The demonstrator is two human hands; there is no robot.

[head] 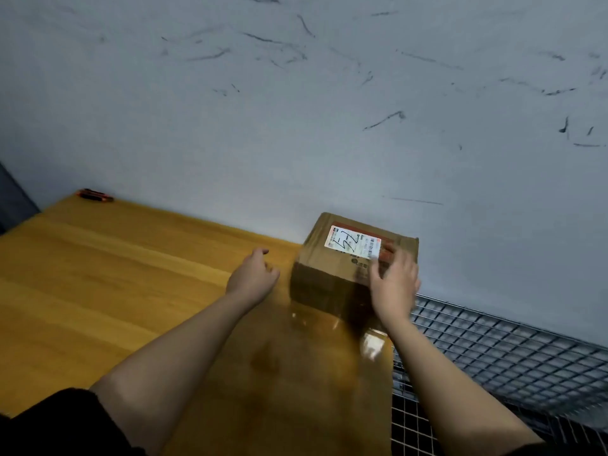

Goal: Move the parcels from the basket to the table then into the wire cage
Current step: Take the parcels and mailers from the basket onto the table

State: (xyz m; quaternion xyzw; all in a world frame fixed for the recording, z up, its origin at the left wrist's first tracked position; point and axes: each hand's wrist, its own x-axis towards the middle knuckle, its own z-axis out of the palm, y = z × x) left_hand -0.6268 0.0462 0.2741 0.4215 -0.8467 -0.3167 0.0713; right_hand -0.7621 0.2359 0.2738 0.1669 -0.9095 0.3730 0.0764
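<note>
While the box (345, 268) sits on the desk (98, 274) right of middle, beside the wire cage (500, 350), the right hand (394, 284) lies on it, fingers spread. The left hand (253, 274) is loose, holding nothing. Best grab both sides, lift, then lower gently.

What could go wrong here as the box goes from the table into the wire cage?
1. Only the right hand touches the cardboard box, at its right end; the left hand is off it, so a one-sided lift might tip it.
2. The box sits at the table corner beside the wire cage; sliding it could catch on the cage's top rim.
</note>
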